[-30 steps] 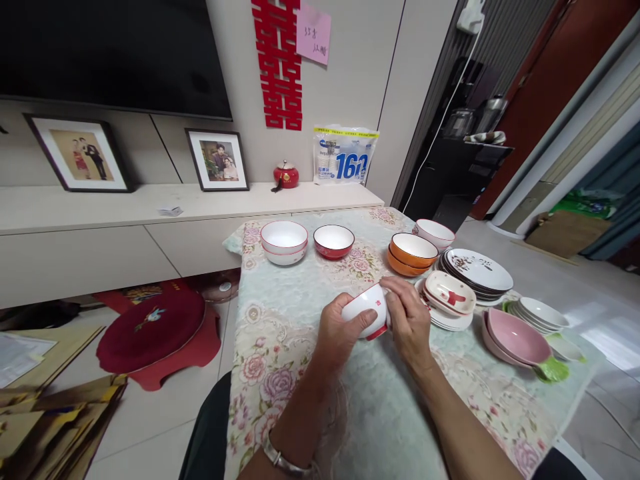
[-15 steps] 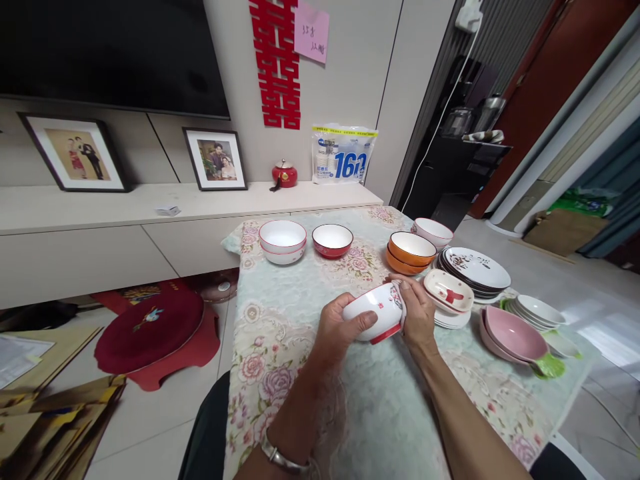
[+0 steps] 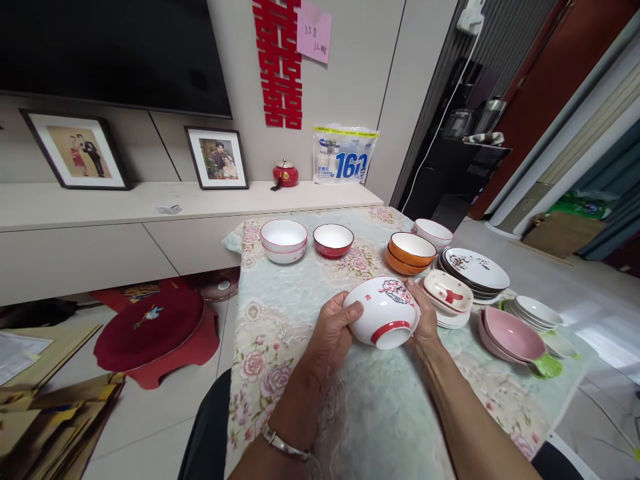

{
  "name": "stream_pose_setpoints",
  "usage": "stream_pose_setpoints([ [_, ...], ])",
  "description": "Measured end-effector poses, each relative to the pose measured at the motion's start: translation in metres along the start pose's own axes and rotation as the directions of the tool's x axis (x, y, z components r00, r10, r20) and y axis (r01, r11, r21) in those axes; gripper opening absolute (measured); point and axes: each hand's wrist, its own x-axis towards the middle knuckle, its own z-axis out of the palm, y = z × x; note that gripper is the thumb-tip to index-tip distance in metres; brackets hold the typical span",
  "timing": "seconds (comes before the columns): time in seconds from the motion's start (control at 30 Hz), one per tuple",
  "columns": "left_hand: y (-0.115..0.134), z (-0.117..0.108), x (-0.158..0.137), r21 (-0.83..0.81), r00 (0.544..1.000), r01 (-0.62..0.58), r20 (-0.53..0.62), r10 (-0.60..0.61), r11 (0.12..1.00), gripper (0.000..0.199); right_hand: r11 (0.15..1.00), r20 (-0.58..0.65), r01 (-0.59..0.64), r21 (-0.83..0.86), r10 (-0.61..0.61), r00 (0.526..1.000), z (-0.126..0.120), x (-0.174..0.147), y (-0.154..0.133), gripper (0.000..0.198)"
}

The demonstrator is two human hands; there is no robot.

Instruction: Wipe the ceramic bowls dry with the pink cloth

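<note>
A white bowl (image 3: 373, 310) with a red foot ring and a red-and-black blossom print is held above the table, tilted so its underside faces me. My left hand (image 3: 334, 330) grips its left side, thumb on the outer wall. Around the right side is my right hand (image 3: 424, 313), its fingers mostly hidden behind the bowl. A pale edge shows between the bowl and that palm; whether it is cloth I cannot tell. Close by on the right sit cream dishes (image 3: 449, 289) with a red figure, and orange bowls (image 3: 411, 250) stacked beyond.
Two stacked white bowls (image 3: 284, 240) and a red bowl (image 3: 333, 240) stand at the back of the flowered tablecloth (image 3: 280, 300). Stacked plates (image 3: 477, 269), pink bowls (image 3: 515, 335), small white dishes (image 3: 539, 311) and another white bowl (image 3: 433, 232) line the right. A red stool (image 3: 155, 333) stands left.
The bowl has turned so its foot ring and blossom print now face me. My right hand has shifted from the rim to the bowl's right side; the pale cloth under its fingers is now mostly hidden.
</note>
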Motion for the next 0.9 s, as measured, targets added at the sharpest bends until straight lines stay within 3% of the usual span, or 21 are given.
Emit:
stream_pose_setpoints([
  [0.2, 0.001, -0.003, 0.001, 0.103, 0.999, 0.005, 0.043, -0.009, 0.995, 0.034, 0.992, -0.007, 0.062, -0.113, -0.063, 0.998, -0.005, -0.001, -0.013, 0.034],
  [0.3, 0.003, -0.006, 0.0, 0.214, 0.998, 0.043, 0.026, -0.05, 0.976, 0.036, 0.99, 0.007, 0.03, -0.136, -0.03, 1.0, -0.005, -0.003, -0.018, 0.034],
  [0.47, 0.008, -0.004, -0.004, 0.321, 0.986, 0.102, 0.096, -0.139, 0.942, 0.036, 0.982, 0.009, 0.01, -0.187, -0.009, 1.0, -0.006, -0.005, -0.02, 0.035],
  [0.57, 0.006, -0.002, -0.005, 0.324, 0.99, 0.1, 0.063, -0.126, 0.941, 0.038, 0.974, -0.007, 0.07, -0.213, -0.073, 0.997, -0.008, -0.004, -0.015, 0.033],
  [0.63, 0.002, -0.001, -0.004, 0.33, 0.997, 0.069, 0.012, -0.077, 0.941, 0.039, 0.943, 0.008, 0.172, -0.284, -0.177, 0.984, -0.009, -0.004, -0.011, 0.029],
  [0.73, -0.003, 0.0, -0.002, 0.377, 0.999, 0.024, -0.039, -0.01, 0.926, 0.037, 0.789, 0.129, 0.424, -0.445, -0.412, 0.902, -0.006, -0.01, -0.01, 0.023],
  [0.8, -0.003, 0.001, -0.002, 0.403, 0.998, 0.0, -0.056, 0.025, 0.915, 0.037, 0.644, 0.262, 0.585, -0.492, -0.531, 0.806, 0.001, -0.019, -0.014, 0.02],
  [0.9, -0.001, 0.001, -0.002, 0.422, 0.997, -0.025, -0.061, 0.056, 0.906, 0.038, 0.465, 0.48, 0.76, -0.454, -0.591, 0.648, 0.013, -0.034, -0.022, 0.024],
])
